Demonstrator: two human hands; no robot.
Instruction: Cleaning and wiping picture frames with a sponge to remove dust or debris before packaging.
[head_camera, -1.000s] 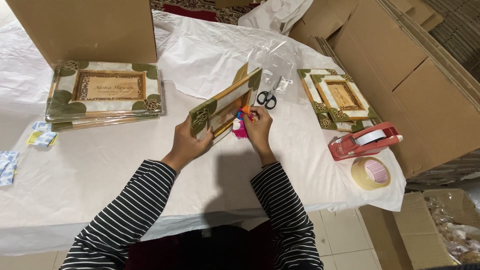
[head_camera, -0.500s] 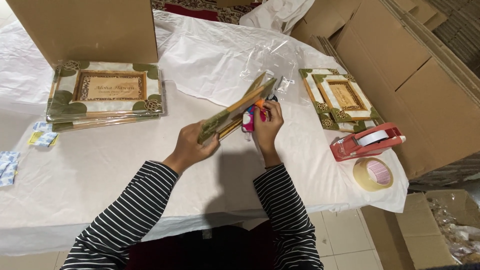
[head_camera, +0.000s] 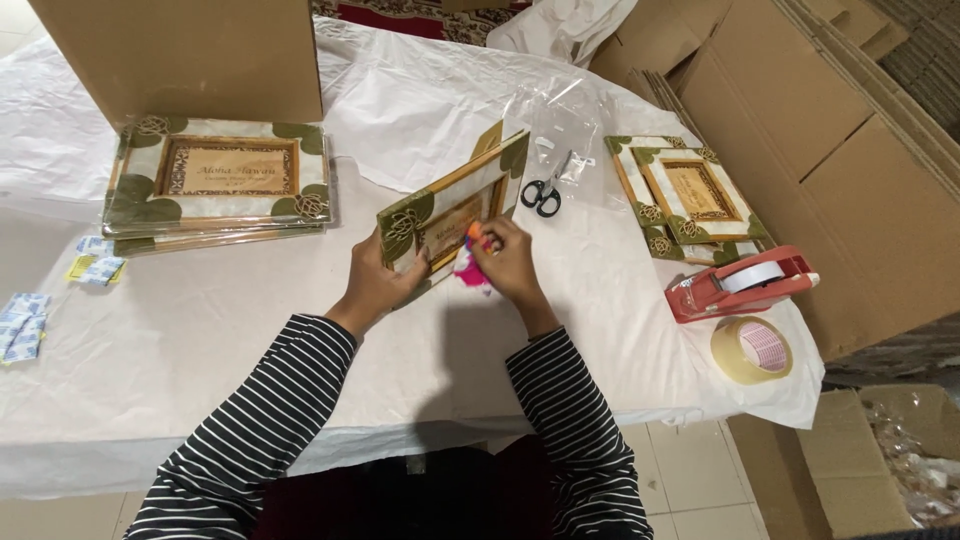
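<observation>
While gripped, frame (head_camera: 450, 205) unboxed.

On the desk (head_camera: 250, 330), a frame stack (head_camera: 215, 185) lies left, before a cardboard box (head_camera: 190, 55). Scissors (head_camera: 542, 196) lie centre; another frame pile (head_camera: 685, 200) right, with tape dispenser (head_camera: 740, 283) and tape roll (head_camera: 752, 350) nearer.

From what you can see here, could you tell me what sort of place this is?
Probably a small packing or craft workspace: a covered table with stacked decorated frames, a red tape dispenser beside a tape roll, and flattened cardboard boxes alongside.
</observation>
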